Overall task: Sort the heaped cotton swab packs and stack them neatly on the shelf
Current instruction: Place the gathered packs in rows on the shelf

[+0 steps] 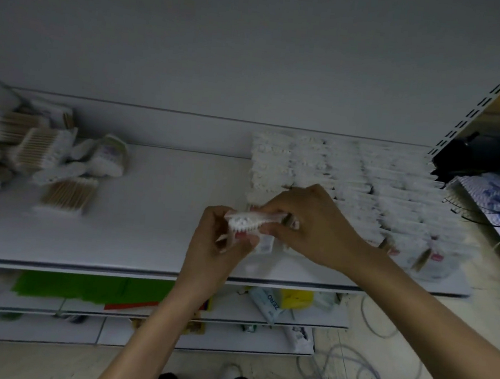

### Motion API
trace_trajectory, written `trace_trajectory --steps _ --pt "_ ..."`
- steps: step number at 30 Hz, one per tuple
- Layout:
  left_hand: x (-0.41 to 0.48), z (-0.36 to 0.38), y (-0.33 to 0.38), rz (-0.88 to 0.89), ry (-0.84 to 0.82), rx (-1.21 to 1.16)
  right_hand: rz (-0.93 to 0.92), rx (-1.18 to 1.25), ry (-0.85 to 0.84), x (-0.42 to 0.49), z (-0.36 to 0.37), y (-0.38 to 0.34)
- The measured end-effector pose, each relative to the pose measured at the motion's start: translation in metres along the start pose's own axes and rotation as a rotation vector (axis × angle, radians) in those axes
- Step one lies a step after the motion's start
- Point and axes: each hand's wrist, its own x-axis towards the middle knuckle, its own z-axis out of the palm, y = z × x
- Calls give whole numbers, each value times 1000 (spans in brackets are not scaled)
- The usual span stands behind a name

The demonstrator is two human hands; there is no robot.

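status of work: partly done.

position of the item: one swab pack (247, 219) is held above the front part of the shelf (149, 226), just beside the near left corner of the stacked rows (363, 193).

state of the hands: the pack is gripped from below and from the left by the left hand (219, 244), with the fingers curled round it. its right end is pinched by the right hand (312, 225). neither hand is free.

completed: a large block of white packs is laid in several rows on the right half of the shelf, running from the back toward the front edge. the rows appear even, but the picture is blurred there and no count can be made.

outstanding: a loose heap (25, 148) is seen at the left end of the shelf. packs with wooden sticks, white packs and a round tub (109, 156) are mixed in it and lie at differing angles. the heap is well apart from the rows, with bare shelf between them.

judgement: the white packs are estimated to be mostly stacked, while the wooden-stick packs are not yet sorted. the held pack is expected to be added to the rows at their near left corner. it cannot be told whether the tub is to be stacked.
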Motion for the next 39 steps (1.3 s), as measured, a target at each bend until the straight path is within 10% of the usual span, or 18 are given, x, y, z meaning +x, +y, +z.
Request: trace_trajectory --steps 5,13,39 --pt "20 19 -22 20 -33 285 46 -438 130 4 21 21" --pt "40 35 -35 54 9 329 362 -404 265 -63 31 19" --pt "44 40 -16 -62 -67 228 391 -461 200 -53 44 26"
